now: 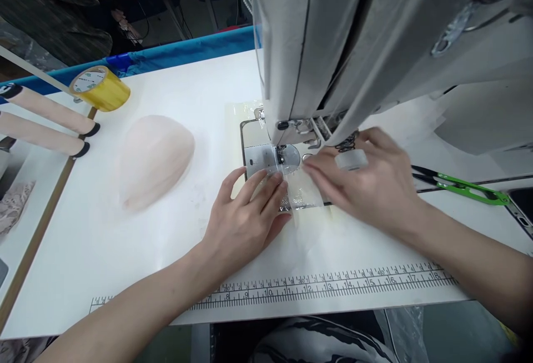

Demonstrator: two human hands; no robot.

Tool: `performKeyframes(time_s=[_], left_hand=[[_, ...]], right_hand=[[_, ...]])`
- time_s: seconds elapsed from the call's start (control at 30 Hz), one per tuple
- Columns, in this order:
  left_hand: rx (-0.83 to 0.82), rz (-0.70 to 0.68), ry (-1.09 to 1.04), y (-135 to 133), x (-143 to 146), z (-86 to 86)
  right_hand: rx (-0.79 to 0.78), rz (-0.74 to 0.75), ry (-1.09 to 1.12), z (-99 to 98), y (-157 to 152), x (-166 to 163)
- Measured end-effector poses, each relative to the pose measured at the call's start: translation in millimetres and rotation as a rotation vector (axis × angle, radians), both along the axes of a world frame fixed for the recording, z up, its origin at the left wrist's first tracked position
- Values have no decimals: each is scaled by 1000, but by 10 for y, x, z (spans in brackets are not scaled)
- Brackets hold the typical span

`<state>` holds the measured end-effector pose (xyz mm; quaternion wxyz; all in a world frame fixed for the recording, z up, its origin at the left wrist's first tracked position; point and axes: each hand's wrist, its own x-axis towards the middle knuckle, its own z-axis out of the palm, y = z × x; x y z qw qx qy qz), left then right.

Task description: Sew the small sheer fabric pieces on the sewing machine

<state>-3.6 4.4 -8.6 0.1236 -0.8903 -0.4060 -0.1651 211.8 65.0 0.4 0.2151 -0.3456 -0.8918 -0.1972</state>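
A small clear, sheer piece of material (302,192) lies on the metal needle plate (259,159) of a grey sewing machine (333,35), just in front of the presser foot (282,155). My left hand (245,218) lies flat with its fingertips pressing the piece's left edge. My right hand (366,180) pinches its right side, blurred by motion. A small white clear-looking object (352,159) rests on the back of my right hand's fingers; I cannot tell what it is.
A pale pink moulded fabric cup (154,157) lies to the left on the white table (125,252). A yellow tape roll (100,88) sits at the far left, green thread snips (466,187) to the right, and a printed ruler (316,285) runs along the front edge.
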Motion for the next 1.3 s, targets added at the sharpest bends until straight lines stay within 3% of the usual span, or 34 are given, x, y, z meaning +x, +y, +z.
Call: performKeyframes(time_s=[0.07, 0.2, 1.3], left_hand=[[0, 0, -7, 3, -1, -2], [-2, 8, -9, 13, -7, -3], [0, 59, -30, 105, 8, -94]], right_hand=[[-80, 71, 7, -18, -93, -65], [-157, 54, -35, -82, -197, -149], [-22, -47, -162, -131, -98, -120]])
